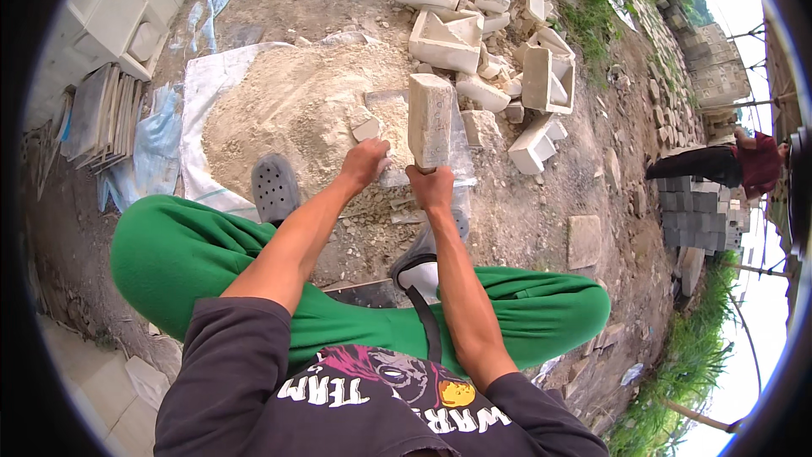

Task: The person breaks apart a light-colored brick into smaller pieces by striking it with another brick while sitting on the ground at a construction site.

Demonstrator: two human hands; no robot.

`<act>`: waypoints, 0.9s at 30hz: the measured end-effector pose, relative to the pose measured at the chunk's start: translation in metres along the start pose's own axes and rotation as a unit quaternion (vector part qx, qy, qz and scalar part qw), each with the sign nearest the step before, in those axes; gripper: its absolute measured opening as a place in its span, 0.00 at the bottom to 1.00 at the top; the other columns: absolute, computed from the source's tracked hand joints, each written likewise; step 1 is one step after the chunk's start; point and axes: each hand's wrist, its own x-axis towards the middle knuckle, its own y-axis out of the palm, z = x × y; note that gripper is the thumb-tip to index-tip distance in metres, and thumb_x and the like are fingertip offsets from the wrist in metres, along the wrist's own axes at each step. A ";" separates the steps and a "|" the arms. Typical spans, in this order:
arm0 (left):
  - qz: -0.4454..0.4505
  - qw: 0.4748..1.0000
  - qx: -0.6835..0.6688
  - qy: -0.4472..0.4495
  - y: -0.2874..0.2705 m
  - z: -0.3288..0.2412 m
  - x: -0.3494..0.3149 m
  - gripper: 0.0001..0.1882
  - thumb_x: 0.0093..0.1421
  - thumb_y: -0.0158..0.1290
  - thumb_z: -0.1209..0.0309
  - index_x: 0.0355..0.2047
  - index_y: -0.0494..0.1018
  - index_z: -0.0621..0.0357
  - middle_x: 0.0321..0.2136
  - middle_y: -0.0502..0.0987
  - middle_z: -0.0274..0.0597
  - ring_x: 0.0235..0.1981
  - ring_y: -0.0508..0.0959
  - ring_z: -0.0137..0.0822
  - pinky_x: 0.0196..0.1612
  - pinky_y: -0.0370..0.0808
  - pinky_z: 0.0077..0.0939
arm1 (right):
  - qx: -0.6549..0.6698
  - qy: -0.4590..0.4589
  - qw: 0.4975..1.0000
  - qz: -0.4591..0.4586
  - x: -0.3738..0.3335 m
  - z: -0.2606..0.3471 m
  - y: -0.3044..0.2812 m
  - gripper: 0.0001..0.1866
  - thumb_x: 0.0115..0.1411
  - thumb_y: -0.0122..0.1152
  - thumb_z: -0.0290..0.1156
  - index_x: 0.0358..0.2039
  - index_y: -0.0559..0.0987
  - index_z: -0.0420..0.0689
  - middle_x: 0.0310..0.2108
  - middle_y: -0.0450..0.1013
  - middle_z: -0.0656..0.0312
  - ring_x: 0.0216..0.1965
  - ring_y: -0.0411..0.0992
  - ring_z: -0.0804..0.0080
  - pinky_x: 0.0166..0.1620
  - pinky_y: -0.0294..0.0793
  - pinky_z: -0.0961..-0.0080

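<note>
My right hand [432, 187] is wrapped round the narrow lower end of a pale, dusty mallet-like block [430, 117], which stands up beyond my fist. To its left, my left hand [364, 164] is closed low over the rubble, and its fingertips are hidden. A pale broken fragment [368, 129] sits just past its knuckles; I cannot tell whether the fingers grip it. Below both hands is a grey slab [387, 96], partly covered with crumbs and dust. A heap of sandy crushed material [288, 106] spreads to the left over a white sack sheet [193, 114].
Broken hollow pale blocks [447, 41] pile up ahead to the right. My feet in grey clogs [275, 189] flank the work spot. Thin boards [106, 114] and stacked pale blocks [139, 13] stand left. Far right, a person [744, 165] is near stacked grey blocks [695, 213].
</note>
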 end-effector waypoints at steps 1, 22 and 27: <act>0.001 1.000 -0.006 -0.002 0.000 0.001 0.001 0.12 0.57 0.60 0.66 0.37 0.72 0.56 0.33 0.77 0.48 0.41 0.78 0.50 0.42 0.77 0.44 | 0.000 0.000 1.000 -0.003 0.001 -0.011 0.008 0.21 0.47 0.67 0.43 0.31 0.84 0.36 0.24 0.81 0.48 0.31 0.81 0.51 0.40 0.79 0.58; -0.016 0.999 -0.023 -0.038 0.004 -0.019 0.033 0.12 0.56 0.58 0.72 0.38 0.70 0.62 0.39 0.76 0.53 0.43 0.77 0.54 0.47 0.75 0.45 | -0.088 0.100 0.990 -0.047 0.022 -0.079 0.018 0.19 0.47 0.68 0.41 0.35 0.84 0.40 0.28 0.81 0.51 0.30 0.81 0.60 0.37 0.79 0.64; -0.023 0.999 -0.017 0.040 0.008 -0.019 0.024 0.12 0.58 0.58 0.69 0.39 0.71 0.62 0.40 0.78 0.50 0.45 0.77 0.52 0.49 0.75 0.43 | 0.014 0.174 0.984 -0.030 0.030 -0.104 0.027 0.22 0.48 0.69 0.42 0.38 0.83 0.38 0.30 0.82 0.51 0.34 0.81 0.60 0.40 0.78 0.64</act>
